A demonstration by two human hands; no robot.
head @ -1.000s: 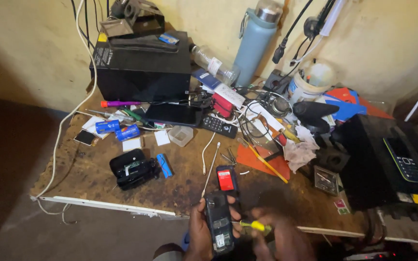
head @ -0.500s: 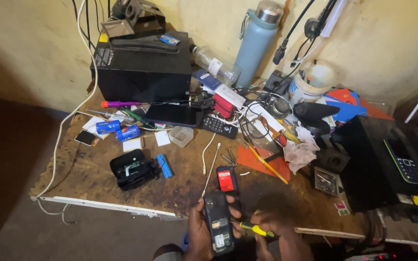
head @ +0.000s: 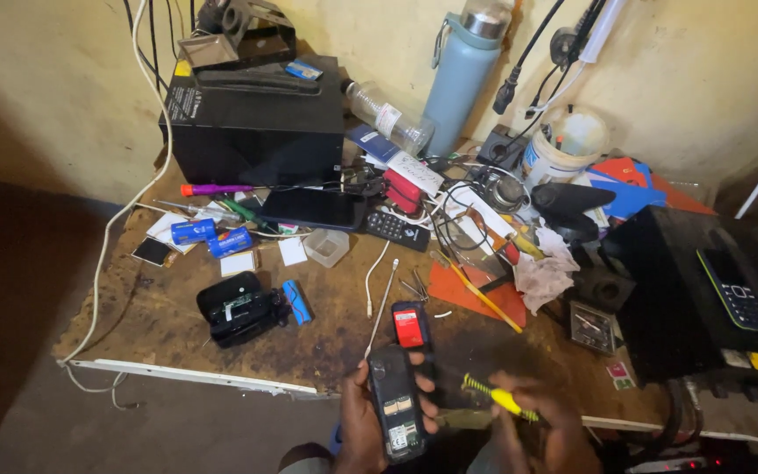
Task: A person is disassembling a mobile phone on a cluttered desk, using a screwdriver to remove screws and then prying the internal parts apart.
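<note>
Left fingers: my left hand (head: 370, 421) is wrapped round the opened mobile phone (head: 395, 406), thumb on one long edge, fingertips curled over the other, its bared back up toward me.
Right fingers: my right hand (head: 541, 421) pinches the yellow-handled screwdriver (head: 495, 397), tip pointing left toward the phone and not quite on it as far as I can tell.
Where the phone sits: in the air at the near edge of the tabletop (head: 160, 307), just below the small red-backed phone (head: 410, 323) lying flat there.
How it handles: light and rigid, I judge; a smooth plastic shell that could slide in the palm, and exposed innards I would not press on.
Best hold: by the two long side edges, low in the hand, keeping skin off the open middle.
Screwdriver feel: slim and light; a fingertip pinch near the handle's front gives control.
Further out: a black earbud case (head: 237, 307) and a blue battery cell (head: 296, 301) to the left, orange card (head: 471, 290) to the right, black box (head: 252, 114) behind.
</note>
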